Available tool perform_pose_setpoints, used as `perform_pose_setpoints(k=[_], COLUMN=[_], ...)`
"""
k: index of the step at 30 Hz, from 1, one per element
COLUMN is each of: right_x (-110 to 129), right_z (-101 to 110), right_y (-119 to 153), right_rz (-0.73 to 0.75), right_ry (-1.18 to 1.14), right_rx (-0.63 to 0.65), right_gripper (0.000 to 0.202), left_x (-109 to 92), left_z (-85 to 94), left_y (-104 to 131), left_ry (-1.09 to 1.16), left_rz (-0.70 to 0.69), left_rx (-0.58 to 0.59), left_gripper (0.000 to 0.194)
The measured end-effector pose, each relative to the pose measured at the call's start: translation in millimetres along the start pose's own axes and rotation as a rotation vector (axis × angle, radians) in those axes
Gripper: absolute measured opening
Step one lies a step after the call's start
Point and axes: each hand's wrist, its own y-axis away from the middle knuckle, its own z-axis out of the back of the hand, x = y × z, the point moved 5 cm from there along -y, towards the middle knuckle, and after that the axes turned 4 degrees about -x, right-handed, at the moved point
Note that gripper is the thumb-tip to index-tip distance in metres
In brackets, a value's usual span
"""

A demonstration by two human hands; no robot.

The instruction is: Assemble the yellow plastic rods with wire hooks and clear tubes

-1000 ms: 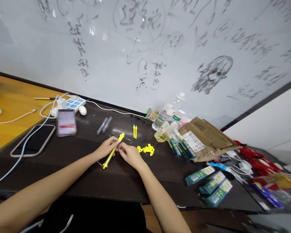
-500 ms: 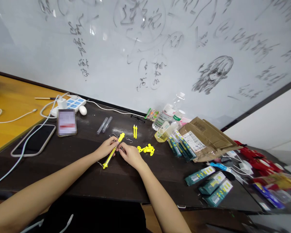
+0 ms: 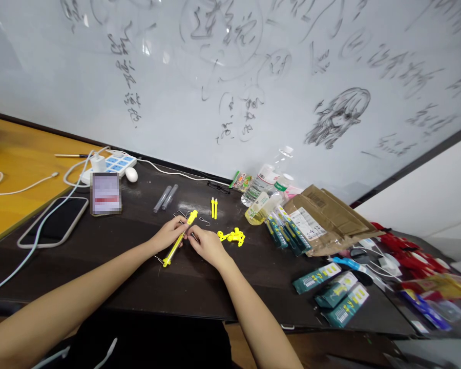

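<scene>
Gripping the tube assembly (image 3: 174, 247) near its far end, the left hand (image 3: 170, 233) adjoins its left side, over the worktop (image 3: 269, 271). The assembly lies between both hands, long axis slanting from near left to far right; it is slender, transparent, yellow at both ends. The right hand (image 3: 206, 246) curls beside it; its grip cannot be determined.

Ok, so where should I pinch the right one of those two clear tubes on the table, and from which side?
I'd pinch the right clear tube across its middle, coming from above and a little from the right: it is long, straight and lies on its side, with the left clear tube close along its left.
</scene>
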Motion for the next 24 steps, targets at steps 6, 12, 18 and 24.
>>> perform_pose_setpoints(k=[6, 12, 18, 24], right_x=[-0.8, -0.9, 0.0, 0.2], right_z=[-0.2, -0.5, 0.4, 0.2], right_y=[0.1, 0.3, 0.2, 0.0], right_rz=[-0.011, -0.005, -0.006, -0.02], right_ry=[0.0, -0.002, -0.006, 0.008], right_rx=[0.004, 0.005, 0.003, 0.019], right_gripper=[0.012, 0.012, 0.012, 0.012], left_x=[-1.7, -1.9, -4.5, -2.0], left_z=[-0.6, -0.9, -1.2, -1.0], left_y=[1.4, 1.5, 3.2, 1.4], left_ry=[-0.014, -0.013, -0.011, -0.002], left_rz=[0.007, 0.016, 0.025, 0.017], left_rx=[-0.009, -0.013, -0.013, -0.004], left_gripper=[0.029, 0.03, 0.03, 0.03])
